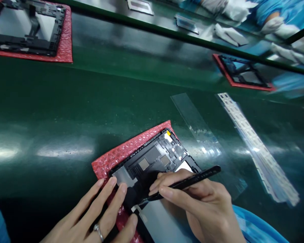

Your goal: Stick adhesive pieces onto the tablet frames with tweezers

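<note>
A pair of black tweezers (195, 178) is pinched between the thumb and fingers of my right hand (205, 202). Their tips reach down to a small pale piece at the inner edge of a black tablet frame (152, 168). Spread out, the fingers of my left hand (98, 212) rest on the frame's left border. The frame lies tilted on red bubble wrap (131, 145) and carries grey square pads, white patches and a yellow sticker (168, 133). My right hand covers part of its right side.
To the right lie a clear plastic strip (192, 118) and a stack of label strips (258, 148). Other frames rest on red wrap at upper left (63, 44) and upper right (248, 76). Beyond a dark rail (167, 32), gloved hands of co-workers (238, 10) show.
</note>
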`<state>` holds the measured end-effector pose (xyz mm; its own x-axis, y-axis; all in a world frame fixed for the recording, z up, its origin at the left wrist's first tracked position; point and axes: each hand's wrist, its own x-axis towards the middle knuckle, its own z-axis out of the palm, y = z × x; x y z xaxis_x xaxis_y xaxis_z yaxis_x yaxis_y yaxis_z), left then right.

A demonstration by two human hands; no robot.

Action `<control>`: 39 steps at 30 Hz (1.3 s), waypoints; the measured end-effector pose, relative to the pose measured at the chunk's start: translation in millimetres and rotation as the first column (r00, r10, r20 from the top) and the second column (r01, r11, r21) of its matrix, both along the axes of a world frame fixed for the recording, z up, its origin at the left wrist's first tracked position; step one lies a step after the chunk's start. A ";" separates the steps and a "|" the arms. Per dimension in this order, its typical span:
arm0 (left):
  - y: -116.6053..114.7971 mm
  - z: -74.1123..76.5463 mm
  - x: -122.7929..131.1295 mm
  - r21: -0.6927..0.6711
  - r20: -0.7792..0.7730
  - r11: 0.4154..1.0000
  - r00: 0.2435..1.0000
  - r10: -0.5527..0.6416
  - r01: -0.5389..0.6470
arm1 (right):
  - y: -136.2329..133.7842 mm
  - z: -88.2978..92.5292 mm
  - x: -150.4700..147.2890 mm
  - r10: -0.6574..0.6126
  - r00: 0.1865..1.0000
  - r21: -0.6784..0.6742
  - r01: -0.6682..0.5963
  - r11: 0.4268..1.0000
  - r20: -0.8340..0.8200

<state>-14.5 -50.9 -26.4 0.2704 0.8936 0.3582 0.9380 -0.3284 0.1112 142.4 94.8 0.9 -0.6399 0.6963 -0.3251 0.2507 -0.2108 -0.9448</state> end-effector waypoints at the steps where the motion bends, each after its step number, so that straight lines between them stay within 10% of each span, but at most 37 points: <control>1: 0.8 -0.4 -0.8 -0.001 0.006 1.000 1.000 -0.007 0.007 | -0.1 0.4 0.1 -0.003 1.000 0.001 0.003 1.000 -0.001; 39: 0.1 -1.0 0.1 -0.014 0.029 1.000 1.000 0.009 -0.009 | 0.9 3.1 -2.0 -0.061 0.998 -0.056 0.063 0.996 0.034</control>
<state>-14.5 -50.8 -27.3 0.2521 0.9010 0.3531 0.9372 -0.3182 0.1426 140.4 95.7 4.1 -0.5847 0.7139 -0.3853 0.2659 -0.2800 -0.9224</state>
